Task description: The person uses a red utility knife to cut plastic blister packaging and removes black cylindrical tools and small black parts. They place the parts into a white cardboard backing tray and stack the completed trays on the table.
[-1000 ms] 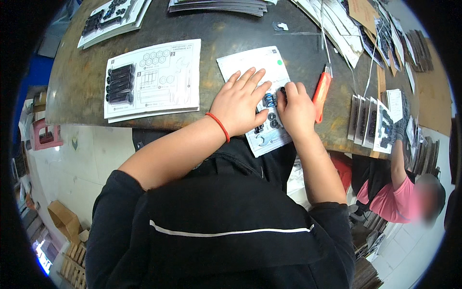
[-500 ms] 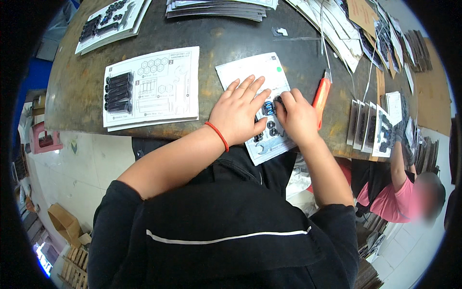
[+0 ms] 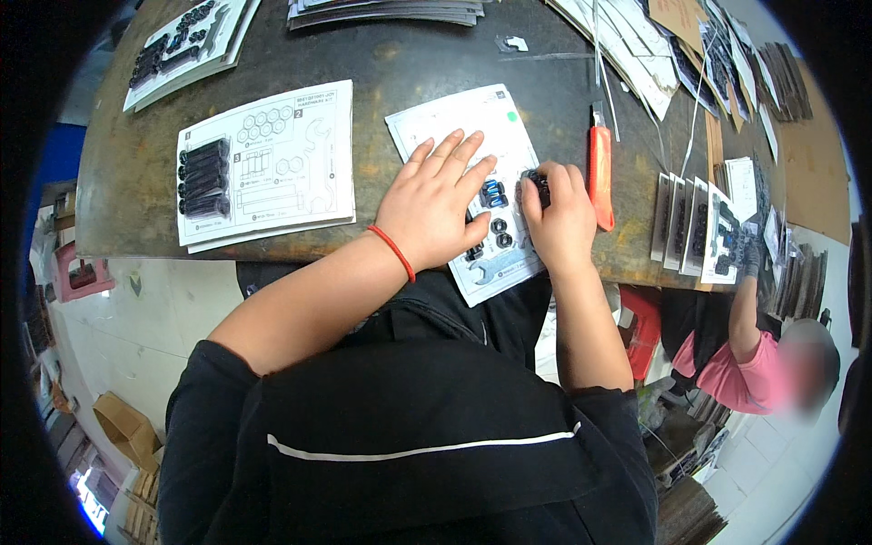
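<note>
A white printed card (image 3: pixel 454 104) with a green dot lies aslant at the table's near edge. My left hand (image 3: pixel 431 204) rests flat across its left side, fingers stretched out. At the card's right edge my right hand (image 3: pixel 561 213) is closed, thumb and fingers around a cluster of small black parts (image 3: pixel 536 187) whose kind I cannot make out. Between the hands, blue-and-black pieces (image 3: pixel 493 193) and black nuts (image 3: pixel 500 232) sit on the card. A grey wrench (image 3: pixel 495 269) shows near its lower end. Other pieces are partly hidden under my left thumb.
An orange utility knife (image 3: pixel 599 177) lies beside my right hand. To the left is a card stack (image 3: pixel 300 200) with black bolts on top; another loaded stack (image 3: pixel 182 68) is behind it. Filled cards (image 3: pixel 718 236) stand at right, near a co-worker in pink (image 3: pixel 740 377).
The view has shifted slightly. My right hand has moved a little rightward over the card, showing more black parts. The knife lies at a different angle. My left hand stays flat on the card.
</note>
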Tool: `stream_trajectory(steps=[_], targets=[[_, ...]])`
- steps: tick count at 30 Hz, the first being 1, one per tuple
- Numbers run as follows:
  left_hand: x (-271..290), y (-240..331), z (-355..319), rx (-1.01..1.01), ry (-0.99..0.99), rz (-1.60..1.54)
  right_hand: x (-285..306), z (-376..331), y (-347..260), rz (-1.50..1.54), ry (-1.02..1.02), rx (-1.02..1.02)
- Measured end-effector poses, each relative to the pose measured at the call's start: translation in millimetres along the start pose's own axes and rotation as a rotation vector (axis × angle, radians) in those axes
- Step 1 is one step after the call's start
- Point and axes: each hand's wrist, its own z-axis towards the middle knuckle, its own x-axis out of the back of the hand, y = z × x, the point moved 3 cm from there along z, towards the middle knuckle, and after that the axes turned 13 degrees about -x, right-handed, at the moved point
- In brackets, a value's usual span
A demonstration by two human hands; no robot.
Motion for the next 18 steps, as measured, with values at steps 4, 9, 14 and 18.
stream_trajectory(steps=[4,9,14,18], targets=[[1,1,1,0.01,-0.011,-0.008,12,-9,0,0.052,-0.063,-0.045],[0,1,-1,-0.004,0.0,0.009,15,-26,5,0.036,-0.058,-0.165],[2,0,1,0.0,0.03,-0.036,16,-23,2,0.102,-0.077,-0.142],[15,1,20,-0.024,0.03,-0.187,17,-23,8,0.159,-0.082,-0.132]])
